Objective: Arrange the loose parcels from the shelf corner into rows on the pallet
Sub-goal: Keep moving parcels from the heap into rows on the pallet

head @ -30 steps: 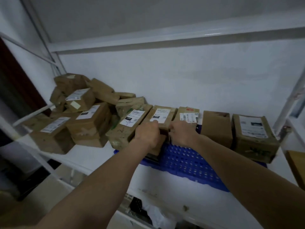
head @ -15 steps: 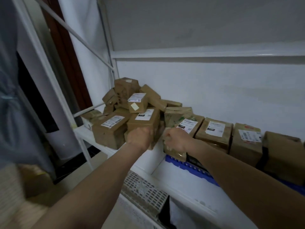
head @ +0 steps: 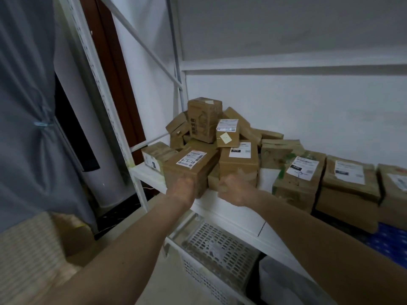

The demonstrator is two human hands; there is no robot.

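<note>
A pile of brown parcels (head: 203,119) is heaped in the left corner of the white shelf (head: 229,208). My left hand (head: 181,191) is against the front end of a labelled parcel (head: 189,166) marked by hand; its fingers are hidden behind the hand. My right hand (head: 233,191) has its fingers curled just in front of the parcel labelled 070 (head: 239,160) and a small low parcel (head: 213,180), with no grip visible. To the right, a row of parcels (head: 350,183) stands on the blue pallet (head: 389,243).
A white perforated basket (head: 218,249) and a white bag (head: 286,282) sit under the shelf. The shelf's slotted upright (head: 97,84) and diagonal brace stand at the left, beside a grey curtain (head: 26,106). A white wall backs the shelf.
Both hands have left the row on the pallet and moved left to the corner pile. The view has swung left with them.
</note>
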